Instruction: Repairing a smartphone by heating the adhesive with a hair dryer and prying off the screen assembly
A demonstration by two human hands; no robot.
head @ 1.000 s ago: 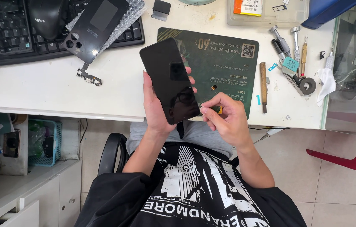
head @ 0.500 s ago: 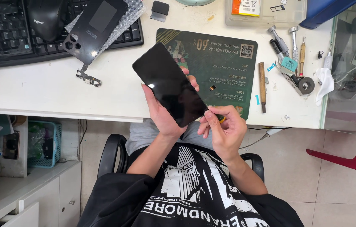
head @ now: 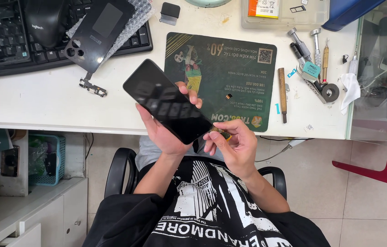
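The left hand (head: 163,130) is wrapped around a black phone screen (head: 168,101). The right hand (head: 233,145) pinches its small gold strip (head: 221,132). A green mat (head: 237,68) lies on the white desk (head: 29,103) behind.

Lying dark and glossy in the left hand (head: 163,132), tilted over the table edge: a black rectangular phone screen (head: 168,101), glass reflecting faintly. Spreading across the white table just behind it: a dark green printed mat (head: 234,68) bearing yellow and white lettering and a square code patch. Sitting at the top edge in a clear tray: a small orange-and-white labelled pack (head: 262,8). Resting among the tools: a small teal tag (head: 313,69).
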